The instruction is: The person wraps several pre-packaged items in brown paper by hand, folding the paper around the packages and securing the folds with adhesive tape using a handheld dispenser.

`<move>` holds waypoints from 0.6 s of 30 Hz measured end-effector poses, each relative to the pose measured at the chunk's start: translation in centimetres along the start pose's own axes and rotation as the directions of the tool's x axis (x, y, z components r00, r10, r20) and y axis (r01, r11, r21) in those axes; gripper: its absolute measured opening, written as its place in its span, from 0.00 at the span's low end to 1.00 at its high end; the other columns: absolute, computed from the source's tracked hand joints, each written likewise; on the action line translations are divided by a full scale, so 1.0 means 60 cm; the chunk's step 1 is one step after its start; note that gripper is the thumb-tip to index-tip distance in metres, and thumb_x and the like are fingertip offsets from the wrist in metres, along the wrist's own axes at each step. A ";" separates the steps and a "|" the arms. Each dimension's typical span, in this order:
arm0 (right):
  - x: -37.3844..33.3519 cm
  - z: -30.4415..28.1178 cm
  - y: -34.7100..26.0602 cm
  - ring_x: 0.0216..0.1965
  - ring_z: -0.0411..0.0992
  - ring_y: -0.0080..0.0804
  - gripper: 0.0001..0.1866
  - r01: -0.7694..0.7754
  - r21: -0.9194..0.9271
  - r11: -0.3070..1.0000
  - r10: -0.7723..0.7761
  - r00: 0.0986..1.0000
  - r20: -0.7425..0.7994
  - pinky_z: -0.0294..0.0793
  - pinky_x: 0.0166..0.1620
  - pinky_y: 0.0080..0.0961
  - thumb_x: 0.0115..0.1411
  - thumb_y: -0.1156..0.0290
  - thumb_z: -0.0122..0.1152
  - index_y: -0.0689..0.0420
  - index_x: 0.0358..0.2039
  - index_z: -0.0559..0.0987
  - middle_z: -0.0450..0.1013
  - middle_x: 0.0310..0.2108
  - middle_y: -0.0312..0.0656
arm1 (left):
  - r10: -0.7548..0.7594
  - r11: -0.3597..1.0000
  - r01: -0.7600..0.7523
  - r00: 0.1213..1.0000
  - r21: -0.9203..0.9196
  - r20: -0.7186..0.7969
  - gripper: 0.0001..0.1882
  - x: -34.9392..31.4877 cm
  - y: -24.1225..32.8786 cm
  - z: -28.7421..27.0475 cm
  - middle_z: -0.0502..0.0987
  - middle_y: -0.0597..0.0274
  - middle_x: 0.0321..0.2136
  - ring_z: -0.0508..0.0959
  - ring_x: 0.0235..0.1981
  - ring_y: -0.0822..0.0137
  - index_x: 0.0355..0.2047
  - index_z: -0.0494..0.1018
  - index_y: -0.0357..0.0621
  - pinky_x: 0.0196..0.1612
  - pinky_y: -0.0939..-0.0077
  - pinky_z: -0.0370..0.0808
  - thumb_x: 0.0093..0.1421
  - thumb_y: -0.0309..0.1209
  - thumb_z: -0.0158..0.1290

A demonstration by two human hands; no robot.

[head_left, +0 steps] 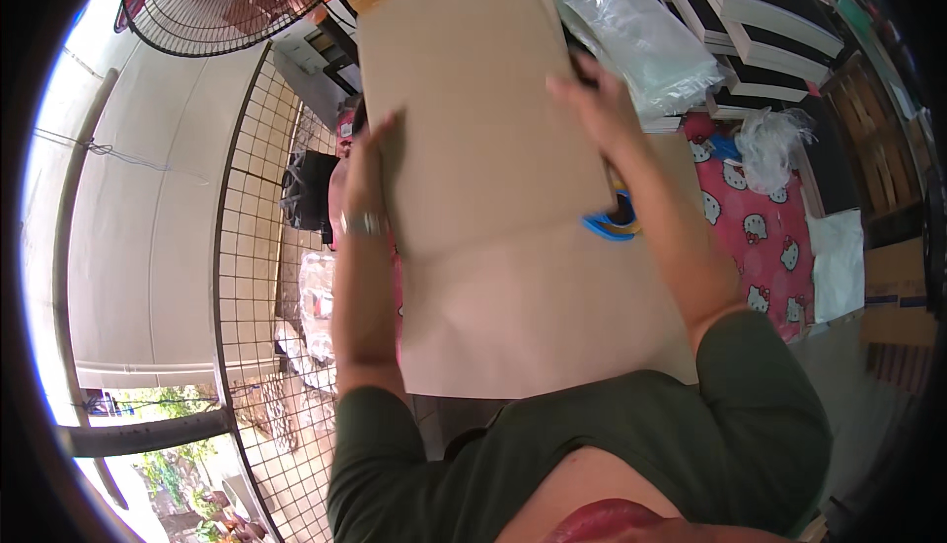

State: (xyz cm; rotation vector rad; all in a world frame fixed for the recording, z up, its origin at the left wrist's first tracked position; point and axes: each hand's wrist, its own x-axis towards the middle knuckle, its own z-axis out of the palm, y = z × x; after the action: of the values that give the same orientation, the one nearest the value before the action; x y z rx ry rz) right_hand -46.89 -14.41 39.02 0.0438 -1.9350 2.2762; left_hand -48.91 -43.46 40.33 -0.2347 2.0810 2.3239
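Observation:
A large brown paper sheet (473,99) spans the middle of the view, with my hands at its two side edges. My left hand (371,153) grips the left edge, its thumb lying over the top face. On the right edge is my right hand (597,109), slightly blurred, with fingers curled about the border. Beneath lies another brown sheet (533,316), its near edge close to my body. A blue-edged roll that looks like tape (614,222) rests beside my right forearm, partly covered by the paper.
A red fan (232,0) stands at the far left, above a wire grid (252,217). Clear plastic bags (641,40) lie at the far right, near stacked black-and-white boards (764,15). A pink patterned cloth (760,237) covers the surface at right; crumpled clear plastic (774,148) sits on it.

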 end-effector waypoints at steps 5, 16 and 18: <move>0.251 -0.014 -0.018 0.43 0.74 0.29 0.27 0.077 -0.107 0.991 -0.085 0.994 -0.066 0.72 0.45 0.27 0.55 0.62 0.59 0.58 0.54 0.72 0.75 0.44 0.42 | -0.104 0.993 0.117 0.958 -0.034 0.265 0.21 0.214 0.118 0.045 0.76 0.59 0.41 0.76 0.41 0.68 0.49 0.71 0.40 0.43 0.74 0.75 0.62 0.42 0.48; 0.321 -0.006 0.134 0.56 0.66 0.45 0.36 0.016 -0.240 0.971 -0.052 0.988 -0.144 0.67 0.53 0.32 0.58 0.58 0.52 0.65 0.63 0.58 0.64 0.58 0.55 | 0.048 0.996 -0.047 0.999 -0.077 -0.001 0.24 0.315 -0.092 0.045 0.72 0.61 0.42 0.74 0.41 0.65 0.50 0.67 0.41 0.45 0.70 0.72 0.60 0.44 0.51; 0.326 -0.018 0.132 0.55 0.67 0.45 0.36 0.017 -0.355 0.935 -0.083 0.982 -0.171 0.68 0.52 0.31 0.58 0.57 0.52 0.65 0.62 0.59 0.64 0.57 0.54 | 0.078 0.993 -0.082 0.996 -0.087 -0.042 0.20 0.313 -0.094 0.077 0.70 0.62 0.31 0.73 0.34 0.66 0.43 0.69 0.40 0.40 0.71 0.72 0.59 0.44 0.50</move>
State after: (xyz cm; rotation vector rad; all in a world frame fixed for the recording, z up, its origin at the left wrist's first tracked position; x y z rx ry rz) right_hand -67.19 -12.65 33.46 -0.1510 -2.1769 1.7971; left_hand -67.34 -39.95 33.00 -0.2025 2.0430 2.4805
